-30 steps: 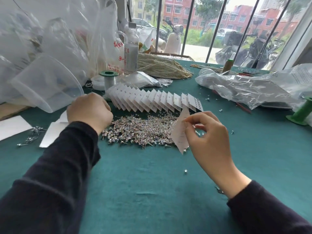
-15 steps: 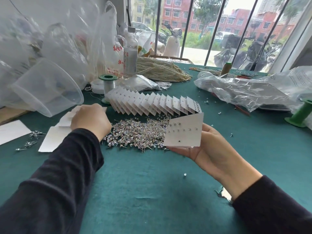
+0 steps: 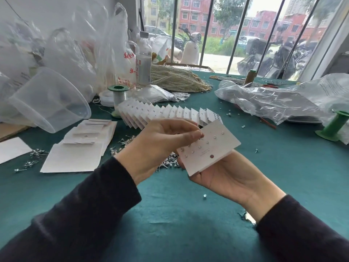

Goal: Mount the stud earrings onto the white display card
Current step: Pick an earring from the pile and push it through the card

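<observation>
The green table (image 3: 170, 205) lies under the white card (image 3: 217, 150). The right hand (image 3: 232, 178) cradles the tilted card from beneath, and the left hand (image 3: 160, 142) pinches its upper-left edge. Slanting rows of tiny shiny studs (image 3: 199, 147) dot its face above a round hole (image 3: 211, 156).

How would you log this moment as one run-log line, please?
right hand: holds white display card from beneath | left hand: fingertips at card's far edge, stud unseen | stud pile: on table

Left hand (image 3: 162, 140) knuckles-up, fingers (image 3: 195, 136) curled into a pinch; right hand (image 3: 232, 178) palm-up, cupped round the card (image 3: 213, 150).
</observation>
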